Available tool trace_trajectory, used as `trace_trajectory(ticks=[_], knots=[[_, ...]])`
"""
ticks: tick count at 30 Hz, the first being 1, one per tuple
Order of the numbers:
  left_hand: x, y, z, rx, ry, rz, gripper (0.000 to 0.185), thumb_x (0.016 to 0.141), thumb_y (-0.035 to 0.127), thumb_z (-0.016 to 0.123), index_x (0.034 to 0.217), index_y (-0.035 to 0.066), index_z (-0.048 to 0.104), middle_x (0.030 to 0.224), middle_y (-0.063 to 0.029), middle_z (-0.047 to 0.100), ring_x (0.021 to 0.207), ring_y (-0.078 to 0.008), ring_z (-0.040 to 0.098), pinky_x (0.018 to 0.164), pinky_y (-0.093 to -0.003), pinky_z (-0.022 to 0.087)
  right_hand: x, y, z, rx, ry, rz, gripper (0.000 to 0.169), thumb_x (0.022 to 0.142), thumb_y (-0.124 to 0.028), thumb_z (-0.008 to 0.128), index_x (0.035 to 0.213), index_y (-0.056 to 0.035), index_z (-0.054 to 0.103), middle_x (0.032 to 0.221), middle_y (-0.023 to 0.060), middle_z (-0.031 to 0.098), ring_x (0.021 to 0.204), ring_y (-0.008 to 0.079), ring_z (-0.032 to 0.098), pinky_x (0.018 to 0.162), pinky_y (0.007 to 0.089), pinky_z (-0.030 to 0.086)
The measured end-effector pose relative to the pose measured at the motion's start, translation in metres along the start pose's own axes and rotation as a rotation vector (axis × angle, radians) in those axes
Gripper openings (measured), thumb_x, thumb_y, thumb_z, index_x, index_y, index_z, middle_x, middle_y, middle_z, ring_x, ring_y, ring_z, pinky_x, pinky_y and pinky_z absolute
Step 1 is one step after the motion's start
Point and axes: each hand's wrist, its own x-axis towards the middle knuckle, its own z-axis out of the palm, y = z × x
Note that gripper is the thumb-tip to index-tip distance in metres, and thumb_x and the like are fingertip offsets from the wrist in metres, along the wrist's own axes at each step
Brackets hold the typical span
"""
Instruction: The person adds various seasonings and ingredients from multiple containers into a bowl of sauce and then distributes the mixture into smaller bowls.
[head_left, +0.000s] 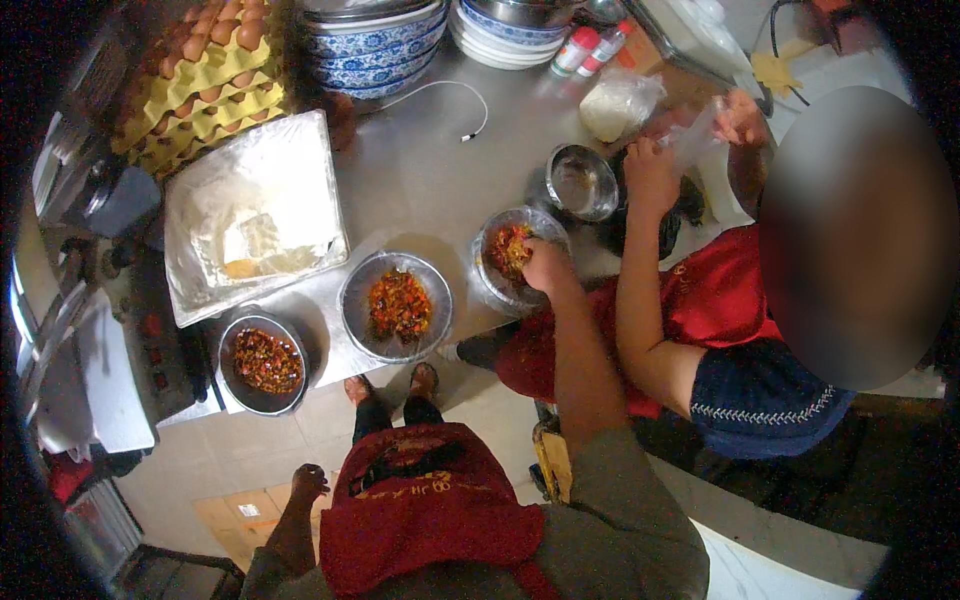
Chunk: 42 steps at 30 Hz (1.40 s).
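My right hand (547, 266) reaches into a plastic-lined metal bowl (489, 281) of chopped red and yellow peppers (510, 247); its fingertips are down in the mix, so their grip is hidden. Low at my left side, my left hand (310, 480) hangs beside my red apron (431, 517), fingers curled, away from the table. A second lined bowl (349, 322) with chopped peppers (400, 306) stands at the table's front edge. Left of it is a metal bowl (225, 375) of darker chopped peppers (267, 361). Behind the right-hand bowl sits a smaller metal bowl (559, 169).
A co-worker's hands (651, 176) hold a clear plastic bag (694, 139) at the right. A plastic-covered tray (300, 172) lies at left, before egg trays (195, 109). Stacked patterned bowls (375, 56), a white cable (484, 109) and red-capped bottles (575, 51) are at the back.
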Motion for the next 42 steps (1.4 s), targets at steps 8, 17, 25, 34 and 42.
trace_trajectory(ticks=[8,17,25,34,42], knots=[[0.013,0.010,-0.003,-0.790,0.104,-0.644,0.018,0.088,0.015,0.059,0.101,0.002,0.054,0.069,-0.0137,0.060,0.048,-0.0243,0.061,0.041,-0.0370,0.052,0.010,0.025,0.023,0.120,-0.134,-0.104,0.036,0.082,-0.011,0.061,0.118,-0.0093,0.065,0.112,0.0196,0.065,0.101,0.0345,0.063,0.089,0.0376,0.049],[0.019,0.018,-0.003,-0.783,0.091,-0.635,0.019,0.088,0.014,0.059,0.102,0.002,0.055,0.070,-0.0119,0.062,0.051,-0.0205,0.061,0.044,-0.0374,0.055,0.001,0.014,0.017,0.110,-0.031,-0.044,0.035,0.083,-0.014,0.060,0.117,-0.0128,0.066,0.114,0.0204,0.063,0.103,0.0351,0.062,0.091,0.0386,0.049],[0.023,0.007,-0.003,-0.718,0.060,-0.649,0.021,0.089,0.016,0.061,0.103,0.002,0.055,0.072,-0.0096,0.066,0.056,-0.0194,0.064,0.048,-0.0345,0.055,-0.003,0.011,0.013,0.097,-0.058,-0.113,0.034,0.081,-0.013,0.061,0.115,-0.0125,0.066,0.113,0.0208,0.063,0.105,0.0363,0.061,0.092,0.0399,0.048],[0.027,0.010,-0.001,-0.673,0.066,-0.606,0.021,0.088,0.015,0.061,0.103,0.001,0.055,0.071,-0.0101,0.065,0.053,-0.0199,0.063,0.048,-0.0335,0.054,-0.004,0.018,0.018,0.073,-0.037,-0.023,0.034,0.083,-0.015,0.060,0.117,-0.0084,0.064,0.113,0.0208,0.063,0.103,0.0356,0.061,0.090,0.0396,0.049],[0.035,0.024,0.001,-0.535,0.086,-0.633,0.019,0.089,0.017,0.058,0.101,0.001,0.055,0.073,-0.0161,0.063,0.053,-0.0293,0.063,0.045,-0.0407,0.053,-0.058,-0.005,-0.033,1.119,0.080,0.247,0.029,0.095,-0.022,0.049,0.119,-0.0134,0.064,0.064,0.0030,0.056,0.050,0.0107,0.049,0.047,0.0265,0.042]])
